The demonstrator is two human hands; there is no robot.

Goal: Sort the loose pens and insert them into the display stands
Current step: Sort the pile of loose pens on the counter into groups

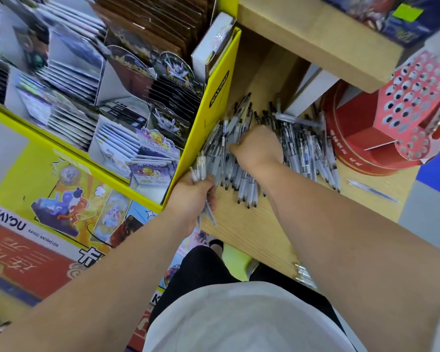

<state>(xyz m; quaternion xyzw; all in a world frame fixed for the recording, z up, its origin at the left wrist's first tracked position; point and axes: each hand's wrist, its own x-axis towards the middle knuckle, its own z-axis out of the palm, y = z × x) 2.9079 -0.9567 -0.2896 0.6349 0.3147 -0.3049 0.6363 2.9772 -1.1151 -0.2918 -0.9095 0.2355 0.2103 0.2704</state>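
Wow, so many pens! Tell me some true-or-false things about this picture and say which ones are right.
1. The red stand has many round holes. True.
2. The left hand grips a bunch of pens. True.
3. The right hand rests on the red stand. False: it is down in the pen pile on the wooden shelf.
4. The card rack beside the pile is green. False: it is yellow.

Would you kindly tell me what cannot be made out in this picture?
Head view:
- right hand: fingertips buried in the pile, so its grip is unclear.
- bundle in the left hand: blurred, count unreadable.
- stand: cut by the right edge; filled holes too blurred to tell.
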